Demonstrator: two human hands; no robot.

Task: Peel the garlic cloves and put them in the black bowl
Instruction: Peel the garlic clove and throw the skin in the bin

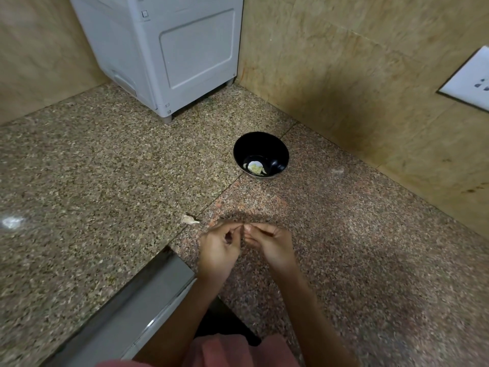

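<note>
Low in the frame's centre, the left hand [219, 245] and right hand [272, 243] curl inward over the table [105, 181], fingertips meeting. I cannot tell what they pinch. A garlic piece [189, 220] lies just left of them. Above, well apart, the bowl [276, 149] holds peeled garlic [254, 167].

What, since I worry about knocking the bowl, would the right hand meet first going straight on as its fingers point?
The left hand, not the black bowl: the right hand points leftward, fingertips seemingly touching it.
</note>
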